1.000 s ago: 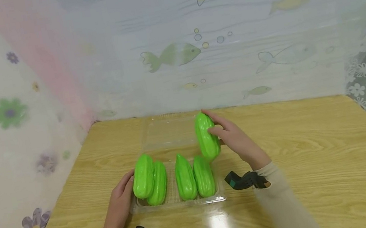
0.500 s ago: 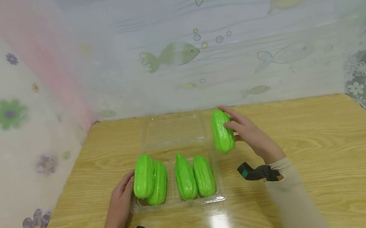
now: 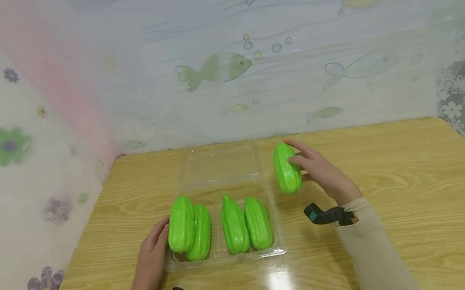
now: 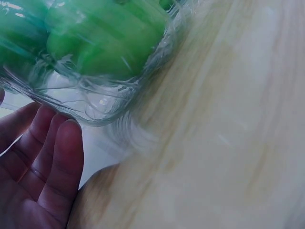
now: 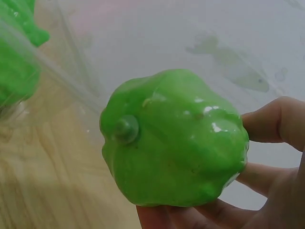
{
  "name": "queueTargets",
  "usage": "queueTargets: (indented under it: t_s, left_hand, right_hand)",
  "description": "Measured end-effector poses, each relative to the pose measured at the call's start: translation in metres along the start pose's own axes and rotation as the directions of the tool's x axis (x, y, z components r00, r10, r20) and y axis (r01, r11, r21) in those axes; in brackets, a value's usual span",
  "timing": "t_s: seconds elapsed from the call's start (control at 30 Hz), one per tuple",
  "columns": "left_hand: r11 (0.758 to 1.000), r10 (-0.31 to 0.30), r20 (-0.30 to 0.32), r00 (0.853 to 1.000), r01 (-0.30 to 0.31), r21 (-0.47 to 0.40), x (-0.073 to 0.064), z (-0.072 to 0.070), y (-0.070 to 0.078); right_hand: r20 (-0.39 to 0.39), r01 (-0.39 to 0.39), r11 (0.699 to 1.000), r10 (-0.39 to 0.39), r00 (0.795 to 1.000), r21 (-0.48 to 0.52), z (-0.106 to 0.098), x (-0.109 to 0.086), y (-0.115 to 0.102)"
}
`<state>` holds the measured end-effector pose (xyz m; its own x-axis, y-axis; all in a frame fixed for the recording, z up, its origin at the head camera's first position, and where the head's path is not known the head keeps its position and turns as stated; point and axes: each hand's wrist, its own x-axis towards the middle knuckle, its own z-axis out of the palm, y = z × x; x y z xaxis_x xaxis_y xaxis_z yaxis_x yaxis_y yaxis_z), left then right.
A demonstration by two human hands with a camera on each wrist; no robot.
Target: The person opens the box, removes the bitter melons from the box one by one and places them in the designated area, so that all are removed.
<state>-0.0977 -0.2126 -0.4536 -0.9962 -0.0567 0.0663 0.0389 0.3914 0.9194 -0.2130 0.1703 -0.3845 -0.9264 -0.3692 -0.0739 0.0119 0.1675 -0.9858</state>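
My right hand (image 3: 320,171) grips a glossy green ribbed gourd (image 3: 287,168), thumb on one side and fingers on the other. It is held up to the right of a clear plastic clamshell box (image 3: 224,260). The right wrist view has the gourd's end (image 5: 176,143) facing the camera, with a small round nub on it. Several like gourds lie in the box: a pair (image 3: 235,224) on the right, and on the left one leaning over another (image 3: 181,224). With fairly straight fingers, my left hand (image 3: 153,258) touches the box's left side; those fingertips meet the rim in the left wrist view.
The box's transparent lid (image 3: 219,165) lies folded back toward the wall. A wooden table (image 3: 407,198) extends to both sides. A wall cover printed with fish (image 3: 224,68) stands behind it, and a flowered sheet (image 3: 6,144) is on the left.
My right hand has carried the gourd rightward, from over the lid's right edge to beside the box. In the last half second it barely moves. My left hand stays at the box.
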Motion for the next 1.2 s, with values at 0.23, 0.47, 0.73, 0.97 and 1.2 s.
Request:
queueTargets:
  t_s: [0.23, 0.47, 0.73, 0.97, 1.2]
  left_hand:
    - [1.0, 0.004, 0.004, 1.0, -0.004, -0.002, 0.0, 0.0, -0.001]
    - [1.0, 0.004, -0.003, 1.0, -0.004, 0.008, 0.001, 0.0, 0.0]
    - [1.0, 0.006, 0.0, 1.0, -0.006, 0.021, 0.0, 0.0, 0.0]
    - [1.0, 0.007, 0.003, 1.0, -0.007, 0.023, 0.0, 0.0, 0.0]
    - [1.0, 0.002, 0.004, 1.0, -0.002, 0.008, 0.001, 0.0, 0.0]
  right_hand:
    - [-0.019, -0.073, 0.997, 0.073, 0.997, -0.001, 0.0, 0.007, 0.017]
    - [-0.045, -0.106, 0.994, 0.106, 0.993, 0.01, -0.002, 0.008, 0.03]
    - [-0.044, -0.115, 0.99, 0.119, 0.992, 0.082, 0.0, 0.012, 0.036]
    - [-0.067, -0.153, 0.988, 0.155, 0.986, 0.025, 0.012, 0.006, 0.019]
    - [-0.131, -0.198, 0.976, 0.185, 0.974, -0.093, 0.016, 0.017, 0.028]
